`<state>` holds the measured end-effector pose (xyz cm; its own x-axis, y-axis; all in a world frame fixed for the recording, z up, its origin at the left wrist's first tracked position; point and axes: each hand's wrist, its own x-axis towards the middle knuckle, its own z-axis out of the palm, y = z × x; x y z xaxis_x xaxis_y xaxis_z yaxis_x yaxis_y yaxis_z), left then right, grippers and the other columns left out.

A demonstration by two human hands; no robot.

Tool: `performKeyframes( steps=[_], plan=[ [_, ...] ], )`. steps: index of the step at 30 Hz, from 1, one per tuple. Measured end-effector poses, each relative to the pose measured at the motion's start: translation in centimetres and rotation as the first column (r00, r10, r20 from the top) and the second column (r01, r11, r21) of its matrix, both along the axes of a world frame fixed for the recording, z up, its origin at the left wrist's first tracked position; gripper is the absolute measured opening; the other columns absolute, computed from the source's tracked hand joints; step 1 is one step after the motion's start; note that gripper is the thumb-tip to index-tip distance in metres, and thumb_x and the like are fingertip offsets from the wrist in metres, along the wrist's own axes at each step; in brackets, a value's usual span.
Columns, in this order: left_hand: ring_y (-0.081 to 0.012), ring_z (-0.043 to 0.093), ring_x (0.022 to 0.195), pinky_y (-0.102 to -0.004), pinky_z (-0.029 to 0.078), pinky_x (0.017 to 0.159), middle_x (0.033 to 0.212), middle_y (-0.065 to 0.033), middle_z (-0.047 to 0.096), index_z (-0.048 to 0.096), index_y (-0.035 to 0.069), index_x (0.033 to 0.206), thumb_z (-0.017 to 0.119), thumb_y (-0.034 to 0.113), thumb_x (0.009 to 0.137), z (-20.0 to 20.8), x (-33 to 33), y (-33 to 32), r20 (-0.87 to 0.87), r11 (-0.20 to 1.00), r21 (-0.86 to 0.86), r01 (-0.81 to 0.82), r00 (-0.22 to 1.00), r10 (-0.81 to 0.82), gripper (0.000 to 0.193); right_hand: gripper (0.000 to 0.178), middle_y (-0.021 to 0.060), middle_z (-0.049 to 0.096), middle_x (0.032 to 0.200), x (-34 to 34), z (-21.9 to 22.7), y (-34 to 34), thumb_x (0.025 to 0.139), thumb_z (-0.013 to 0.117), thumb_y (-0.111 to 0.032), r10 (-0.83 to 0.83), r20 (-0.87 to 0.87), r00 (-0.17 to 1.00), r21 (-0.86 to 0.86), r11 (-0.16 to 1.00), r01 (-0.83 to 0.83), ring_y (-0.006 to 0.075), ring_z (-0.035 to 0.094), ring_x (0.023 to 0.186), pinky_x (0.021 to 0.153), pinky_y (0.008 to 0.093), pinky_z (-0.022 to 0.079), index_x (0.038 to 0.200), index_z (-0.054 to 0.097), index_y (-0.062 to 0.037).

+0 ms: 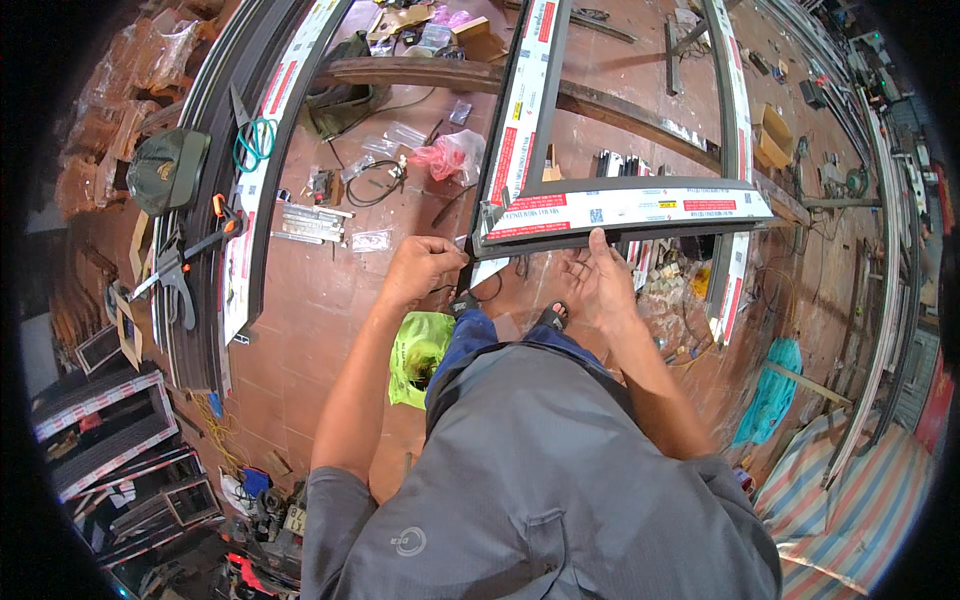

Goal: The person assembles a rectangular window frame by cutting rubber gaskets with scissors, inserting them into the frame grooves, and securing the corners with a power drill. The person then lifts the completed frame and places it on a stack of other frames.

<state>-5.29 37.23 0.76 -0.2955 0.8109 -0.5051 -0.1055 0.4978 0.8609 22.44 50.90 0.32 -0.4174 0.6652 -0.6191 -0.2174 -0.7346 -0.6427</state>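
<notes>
A dark metal window or door frame (640, 205), covered with white-and-red protective film, lies across in front of me with its near corner toward my left hand. My left hand (424, 270) is closed in a pinch just beside that corner. Whatever is between its fingertips is hidden or too small to name. Under the near bar, my right hand (606, 285) has its fingers apart, one fingertip touching the bar's lower edge. A dark strip runs along that edge.
Long film-covered profiles (285, 85) stand at left, bearing teal-handled scissors (254, 143), a cap (168, 170) and an orange-and-black clamp (175, 268). A brown beam (420, 72) passes under the frame. Plastic bags, including a yellow-green one (404, 360), and cables litter the tiled floor.
</notes>
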Motion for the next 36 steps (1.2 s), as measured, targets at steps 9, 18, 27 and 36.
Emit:
performKeyframes(
  steps=[9,18,27,36],
  plan=[
    [-0.0079,0.052,0.057,-0.0248,0.039,0.053,0.069,-0.0015,0.064,0.071,-0.002,0.082,0.073,0.006,0.090,1.2,-0.4,1.5,0.117,0.994,-0.031,0.109,0.988,-0.105,0.011,0.026,0.0088,0.071,0.095,0.2,-1.8,-0.2,0.105,0.065,-0.033,-0.037,-0.014,0.999,0.040,0.999,0.037,0.0223,0.069,0.083,0.074,0.0361,0.054,0.111,0.061,-0.0083],
    [-0.0084,0.057,0.060,-0.0269,0.045,0.053,0.074,-0.0018,0.067,0.069,0.000,0.082,0.082,0.010,0.088,-0.1,1.7,-0.1,0.114,0.991,0.060,-0.122,0.987,0.115,0.018,0.035,0.0045,0.071,0.083,-0.2,-0.4,-1.8,0.104,0.067,-0.037,0.040,0.413,0.910,0.305,0.935,-0.180,0.0132,0.066,0.072,0.065,0.0294,0.051,0.095,0.071,-0.0038],
    [-0.0101,0.064,0.068,-0.0311,0.051,0.061,0.074,-0.0065,0.070,0.072,0.001,0.090,0.083,0.017,0.087,0.5,2.3,0.0,-0.435,0.984,0.138,0.113,0.900,-0.042,0.020,0.018,0.0113,0.071,0.089,-5.7,4.1,-4.3,0.096,0.068,-0.021,-0.026,0.642,0.766,0.763,-0.073,-0.642,0.0327,0.070,0.084,0.075,0.0429,0.056,0.106,0.072,-0.0076],
    [-0.0059,0.060,0.082,-0.0266,0.050,0.076,0.085,0.0036,0.068,0.072,0.002,0.093,0.074,0.017,0.097,-3.3,-1.1,-4.4,0.089,0.991,0.130,0.006,0.996,-0.018,0.016,0.018,0.0074,0.070,0.087,-7.5,3.0,-4.2,0.090,0.074,-0.017,-0.143,0.734,0.664,0.635,-0.202,-0.745,0.0290,0.070,0.080,0.072,0.0416,0.056,0.107,0.074,-0.0113]
  ],
)
